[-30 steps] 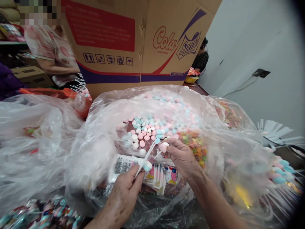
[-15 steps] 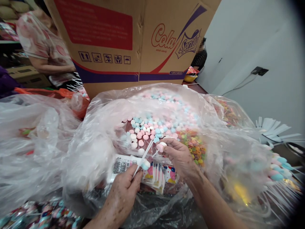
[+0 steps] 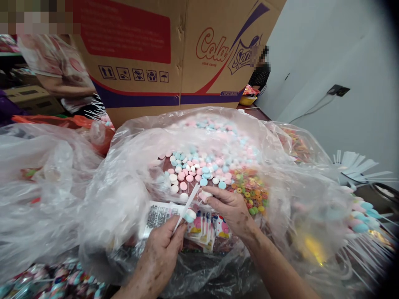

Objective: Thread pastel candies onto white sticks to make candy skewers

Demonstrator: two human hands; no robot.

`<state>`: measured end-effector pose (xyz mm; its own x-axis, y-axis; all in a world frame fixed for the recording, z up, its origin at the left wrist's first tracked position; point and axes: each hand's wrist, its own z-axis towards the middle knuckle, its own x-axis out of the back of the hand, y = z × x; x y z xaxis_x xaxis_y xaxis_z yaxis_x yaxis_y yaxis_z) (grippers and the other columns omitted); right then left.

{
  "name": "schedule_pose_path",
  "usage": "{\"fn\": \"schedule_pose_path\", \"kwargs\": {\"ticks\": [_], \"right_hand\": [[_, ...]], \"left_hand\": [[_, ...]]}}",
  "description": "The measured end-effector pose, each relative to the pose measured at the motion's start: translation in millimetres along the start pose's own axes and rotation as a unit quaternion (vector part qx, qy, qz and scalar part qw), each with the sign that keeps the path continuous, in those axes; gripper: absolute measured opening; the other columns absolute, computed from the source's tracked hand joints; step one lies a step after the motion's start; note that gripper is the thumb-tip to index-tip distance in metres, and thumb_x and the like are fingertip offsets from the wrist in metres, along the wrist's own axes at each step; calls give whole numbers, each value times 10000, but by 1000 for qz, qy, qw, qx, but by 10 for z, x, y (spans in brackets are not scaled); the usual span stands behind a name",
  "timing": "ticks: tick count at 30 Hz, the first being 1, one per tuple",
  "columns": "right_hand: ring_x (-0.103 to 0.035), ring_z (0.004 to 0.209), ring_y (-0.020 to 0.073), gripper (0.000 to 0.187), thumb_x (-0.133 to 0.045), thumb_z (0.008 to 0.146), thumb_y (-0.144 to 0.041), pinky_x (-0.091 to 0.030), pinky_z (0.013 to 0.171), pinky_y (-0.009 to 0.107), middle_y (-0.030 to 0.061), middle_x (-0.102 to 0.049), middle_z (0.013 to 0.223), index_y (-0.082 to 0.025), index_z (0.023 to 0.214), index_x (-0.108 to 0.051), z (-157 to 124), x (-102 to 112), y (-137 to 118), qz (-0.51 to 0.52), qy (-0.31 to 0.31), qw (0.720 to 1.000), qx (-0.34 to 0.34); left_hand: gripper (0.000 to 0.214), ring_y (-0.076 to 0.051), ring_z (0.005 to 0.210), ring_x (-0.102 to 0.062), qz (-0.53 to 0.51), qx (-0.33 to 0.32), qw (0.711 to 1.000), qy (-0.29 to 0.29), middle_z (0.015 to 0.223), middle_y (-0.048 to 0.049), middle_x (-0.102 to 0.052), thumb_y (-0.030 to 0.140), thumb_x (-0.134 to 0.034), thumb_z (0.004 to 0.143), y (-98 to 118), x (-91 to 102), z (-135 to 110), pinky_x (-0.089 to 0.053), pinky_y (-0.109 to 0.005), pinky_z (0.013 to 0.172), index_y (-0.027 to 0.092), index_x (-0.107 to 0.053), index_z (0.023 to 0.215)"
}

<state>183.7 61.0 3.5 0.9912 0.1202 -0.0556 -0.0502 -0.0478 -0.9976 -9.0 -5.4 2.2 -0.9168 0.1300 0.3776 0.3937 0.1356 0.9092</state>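
My left hand (image 3: 165, 245) is closed around white plastic sticks (image 3: 190, 200) that slant up to the right. A blue-and-white candy (image 3: 189, 215) sits at its fingertips; how it is held there I cannot tell. Between thumb and forefinger, my right hand (image 3: 232, 209) pinches a pink-and-white candy (image 3: 205, 195) beside the sticks' upper ends. Beyond the hands, loose round candies (image 3: 189, 177) in pink, blue and white spill from a clear plastic bag (image 3: 140, 141). Printed packets (image 3: 202, 228) lie beneath the hands, and small ring-shaped candies (image 3: 254, 195) are to the right.
A tall cardboard box (image 3: 140, 91) stands behind the bag. Candies on sticks (image 3: 363, 218) and a bundle of white sticks (image 3: 355, 166) are at the right. Wrapped sweets (image 3: 59, 280) fill the lower left. A person (image 3: 57, 70) is at the far left, another (image 3: 261, 74) behind the box.
My right hand has shifted slightly left and down with the pink-and-white candy, nearer the sticks. My left hand has stayed almost in place, still gripping them.
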Motion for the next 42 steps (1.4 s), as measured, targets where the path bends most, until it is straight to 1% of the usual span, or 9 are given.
{"fn": "schedule_pose_path", "kwargs": {"ticks": [6,13,23,27,30,33,36,39,42], "right_hand": [[-732,929,234,341,-770,783,-402,-595,890,418,18,-778,1053,-262,1093,-779,-53,-17,108,-12,-11,1000,12],[-700,1096,230,304,-653,891,-329,-540,1005,397,-9,-733,1190,-312,1183,-734,-180,-132,68,-118,0,988,96],[-720,1015,185,322,-540,956,-288,-562,897,307,22,-756,1147,-288,1228,-711,-286,-246,-21,-202,-73,959,182],[-690,1082,185,328,-543,958,-301,-537,943,318,34,-733,1197,-280,1253,-685,-321,-73,-199,-224,-55,952,199],[-705,1013,191,353,-549,945,-297,-546,901,325,44,-744,1146,-262,1284,-643,-356,279,-291,-270,34,945,182],[-697,931,206,220,-528,935,-263,-530,867,334,47,-751,999,-231,1046,-715,-406,695,-262,-418,89,891,153],[-669,827,198,212,-496,935,-202,-517,770,312,50,-708,897,-213,941,-708,-472,949,-115,-556,32,824,108],[-650,833,198,191,-514,921,-148,-500,750,295,53,-680,891,-207,925,-696,-532,980,71,-643,6,761,87],[-641,846,202,171,-534,902,-115,-489,750,287,54,-678,891,-204,900,-680,-574,933,178,-675,13,731,99]], "left_hand": [[293,-167,523,-455,-37,-14,999,21,520,52,-467,394,-481,889,-84,-63,5,-318,-266,540,220,-567,669],[311,-168,527,-483,-30,-23,999,8,523,49,-490,396,-487,908,-134,-78,16,-336,-264,551,217,-568,668],[327,-163,530,-493,-33,-21,999,5,525,45,-523,418,-507,904,-119,-61,31,-357,-256,559,221,-572,651],[367,-154,545,-481,-42,-32,999,5,547,36,-519,429,-528,898,-6,-41,11,-342,-247,544,217,-555,600],[409,-130,479,-419,-58,2,998,0,507,53,-461,476,-536,893,33,-23,-17,-284,-236,478,218,-536,575],[446,-111,411,-385,-71,29,996,-39,484,63,-449,555,-534,877,-8,-22,-46,-252,-230,432,215,-541,588],[452,-108,413,-381,-89,38,994,-45,491,60,-457,558,-540,874,-34,-50,-72,-248,-230,433,208,-552,588],[454,-115,472,-368,-106,21,994,-34,501,54,-445,511,-563,871,5,-81,-81,-242,-234,464,206,-532,537],[444,-117,494,-346,-129,22,990,-46,508,50,-446,502,-573,859,44,-93,-75,-217,-236,468,205,-530,532]]}}
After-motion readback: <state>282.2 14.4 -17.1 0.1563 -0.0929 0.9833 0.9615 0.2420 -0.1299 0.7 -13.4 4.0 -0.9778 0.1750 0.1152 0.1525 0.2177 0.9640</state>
